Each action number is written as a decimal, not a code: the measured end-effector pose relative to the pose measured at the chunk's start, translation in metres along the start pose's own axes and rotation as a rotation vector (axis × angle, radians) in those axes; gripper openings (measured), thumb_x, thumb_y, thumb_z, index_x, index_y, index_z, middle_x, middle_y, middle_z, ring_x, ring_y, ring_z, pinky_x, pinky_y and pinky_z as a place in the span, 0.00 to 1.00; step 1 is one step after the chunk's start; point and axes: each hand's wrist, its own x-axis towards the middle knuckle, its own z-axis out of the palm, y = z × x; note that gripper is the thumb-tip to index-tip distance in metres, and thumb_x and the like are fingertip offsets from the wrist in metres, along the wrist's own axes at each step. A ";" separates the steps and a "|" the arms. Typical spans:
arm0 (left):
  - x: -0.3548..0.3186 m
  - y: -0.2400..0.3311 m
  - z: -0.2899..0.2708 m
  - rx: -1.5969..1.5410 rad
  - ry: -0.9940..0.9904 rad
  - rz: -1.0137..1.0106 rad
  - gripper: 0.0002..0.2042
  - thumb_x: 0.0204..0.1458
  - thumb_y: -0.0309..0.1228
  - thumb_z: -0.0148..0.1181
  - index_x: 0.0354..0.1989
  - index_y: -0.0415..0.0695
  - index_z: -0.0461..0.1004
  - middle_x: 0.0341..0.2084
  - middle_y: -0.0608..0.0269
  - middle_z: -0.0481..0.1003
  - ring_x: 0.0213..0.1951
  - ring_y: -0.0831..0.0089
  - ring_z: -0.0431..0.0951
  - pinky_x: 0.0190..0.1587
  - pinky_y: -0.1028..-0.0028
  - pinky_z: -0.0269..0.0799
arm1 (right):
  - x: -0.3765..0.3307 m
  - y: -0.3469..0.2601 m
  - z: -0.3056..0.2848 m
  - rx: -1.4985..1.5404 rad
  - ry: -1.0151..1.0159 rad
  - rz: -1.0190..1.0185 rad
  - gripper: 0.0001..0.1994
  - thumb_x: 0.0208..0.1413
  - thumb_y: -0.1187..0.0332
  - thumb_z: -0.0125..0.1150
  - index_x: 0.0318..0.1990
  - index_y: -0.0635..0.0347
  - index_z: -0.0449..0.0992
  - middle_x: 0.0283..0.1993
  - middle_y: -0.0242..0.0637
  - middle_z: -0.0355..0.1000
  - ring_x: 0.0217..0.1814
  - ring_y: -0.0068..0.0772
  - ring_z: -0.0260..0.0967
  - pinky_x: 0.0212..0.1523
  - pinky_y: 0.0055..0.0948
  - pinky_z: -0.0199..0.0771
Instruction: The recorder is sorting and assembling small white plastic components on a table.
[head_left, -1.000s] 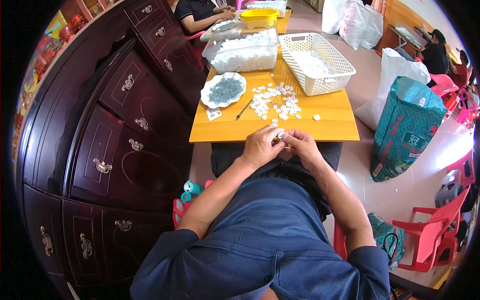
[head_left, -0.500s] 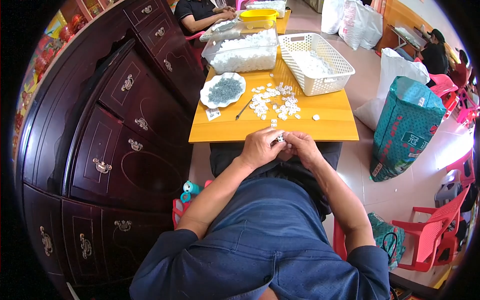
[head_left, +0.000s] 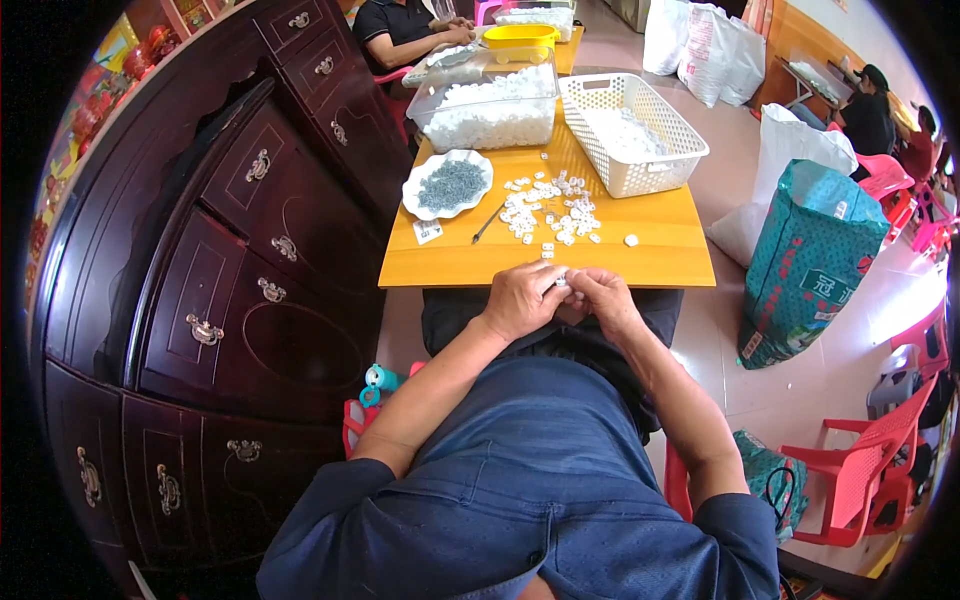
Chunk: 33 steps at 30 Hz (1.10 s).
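Both hands meet just off the near edge of the wooden table [head_left: 450, 265], above my lap. My left hand [head_left: 524, 300] is closed, pinching a small white plastic piece [head_left: 561, 282] between thumb and forefinger. From the other side, my right hand [head_left: 600, 298] closes its fingertips on the same piece; whether it also holds a smaller part is hidden. Beyond them lies a scattered heap of small white plastic pieces [head_left: 575, 218]. A thin dark tool [head_left: 487, 224] rests left of the heap. Farther left stands a scalloped white plate [head_left: 413, 207] with many small grey parts [head_left: 452, 184].
A clear bin [head_left: 480, 128] of white pieces and a cream perforated basket [head_left: 690, 160] stand at the table's back. Dark drawers [head_left: 270, 230] flank the left. A teal bag [head_left: 805, 270] and red chair [head_left: 865, 465] are right. Another person [head_left: 400, 40] sits ahead.
The view has shifted very slightly. My hands stay together in the same place, with only a small movement of the fingers round the white piece.
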 end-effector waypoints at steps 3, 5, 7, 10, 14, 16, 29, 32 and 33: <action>-0.001 0.002 0.000 0.004 0.023 0.011 0.08 0.52 0.29 0.66 0.40 0.41 0.80 0.30 0.53 0.80 0.33 0.53 0.82 0.35 0.63 0.77 | 0.000 0.004 0.000 -0.041 0.030 -0.028 0.15 0.66 0.58 0.60 0.29 0.56 0.78 0.24 0.24 0.68 0.22 0.16 0.61 0.22 0.19 0.58; -0.003 -0.001 0.002 0.015 0.027 0.020 0.08 0.53 0.31 0.65 0.39 0.43 0.80 0.30 0.54 0.79 0.33 0.54 0.81 0.34 0.62 0.77 | 0.002 0.007 -0.001 -0.076 0.042 -0.049 0.15 0.66 0.59 0.60 0.28 0.57 0.78 0.24 0.24 0.69 0.22 0.16 0.62 0.22 0.20 0.59; -0.003 -0.001 0.003 0.026 0.030 0.031 0.07 0.54 0.32 0.64 0.38 0.44 0.80 0.30 0.55 0.79 0.33 0.54 0.81 0.34 0.61 0.77 | 0.002 0.007 -0.001 -0.066 0.040 -0.034 0.15 0.65 0.59 0.61 0.27 0.58 0.77 0.23 0.25 0.70 0.23 0.17 0.63 0.23 0.20 0.61; -0.003 0.000 0.002 -0.010 0.041 0.014 0.09 0.53 0.29 0.66 0.41 0.41 0.81 0.32 0.54 0.80 0.33 0.53 0.82 0.35 0.62 0.78 | 0.000 0.003 0.002 -0.064 0.072 -0.020 0.15 0.65 0.61 0.60 0.27 0.59 0.77 0.23 0.26 0.70 0.23 0.18 0.64 0.25 0.20 0.63; 0.000 0.000 0.003 -0.046 0.067 0.029 0.11 0.52 0.30 0.67 0.43 0.40 0.81 0.32 0.53 0.81 0.31 0.57 0.82 0.34 0.65 0.77 | 0.000 -0.003 -0.001 -0.149 0.063 -0.078 0.14 0.65 0.62 0.60 0.30 0.61 0.80 0.24 0.26 0.72 0.24 0.17 0.65 0.26 0.21 0.64; 0.002 0.002 -0.002 -0.132 -0.027 -0.140 0.12 0.52 0.29 0.68 0.44 0.39 0.81 0.33 0.53 0.80 0.28 0.62 0.80 0.32 0.67 0.75 | 0.005 -0.004 -0.009 -0.233 0.154 -0.181 0.13 0.65 0.62 0.60 0.35 0.63 0.82 0.25 0.26 0.73 0.24 0.17 0.65 0.26 0.22 0.65; 0.052 -0.101 0.008 0.263 -0.079 -0.167 0.06 0.53 0.33 0.65 0.34 0.46 0.85 0.34 0.59 0.81 0.38 0.57 0.82 0.41 0.62 0.77 | 0.001 -0.035 -0.071 -1.079 0.733 -0.525 0.11 0.63 0.64 0.58 0.39 0.63 0.80 0.40 0.49 0.76 0.42 0.56 0.76 0.44 0.45 0.75; 0.061 -0.106 0.013 0.294 -0.109 -0.100 0.06 0.51 0.33 0.65 0.34 0.48 0.85 0.33 0.60 0.81 0.36 0.57 0.82 0.40 0.61 0.77 | -0.001 -0.035 -0.073 -1.103 0.762 -0.538 0.11 0.63 0.64 0.58 0.38 0.63 0.80 0.40 0.47 0.76 0.43 0.55 0.75 0.45 0.46 0.75; 0.063 -0.107 0.013 0.316 -0.157 -0.095 0.06 0.51 0.33 0.65 0.32 0.48 0.85 0.32 0.60 0.81 0.36 0.57 0.81 0.39 0.60 0.77 | -0.001 -0.034 -0.073 -1.102 0.765 -0.534 0.11 0.63 0.64 0.58 0.38 0.63 0.80 0.40 0.47 0.76 0.43 0.55 0.75 0.45 0.46 0.75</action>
